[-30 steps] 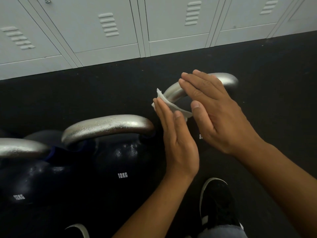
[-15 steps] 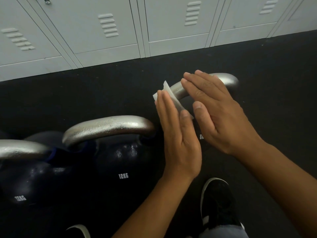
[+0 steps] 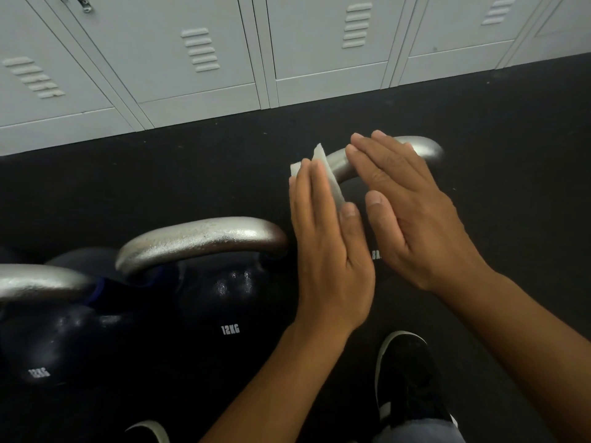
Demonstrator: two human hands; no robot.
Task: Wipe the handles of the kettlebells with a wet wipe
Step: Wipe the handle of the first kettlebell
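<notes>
The left hand [image 3: 329, 247] is flat, fingers straight and together, with the folded white wet wipe [image 3: 326, 174] pinched between thumb and palm. The wipe touches the left end of the shiny silver curved handle [image 3: 425, 151] of the dark kettlebell on the right, at about one o'clock in the view. The right hand [image 3: 412, 215] is open and flat too, lying over the middle of that handle and holding nothing I can see.

I think the job is in the middle of this one handle. I cannot tell how much of it is clean. Two more silver handles wait: the middle speckled handle [image 3: 198, 241] at nine o'clock from the hands, and the far left handle [image 3: 35, 279] at the picture's edge.

The black floor [image 3: 511, 123] at two o'clock is open. The grey metal lockers [image 3: 198, 75] stand well apart at twelve. A black shoe [image 3: 406, 372] sits near, at six o'clock.
</notes>
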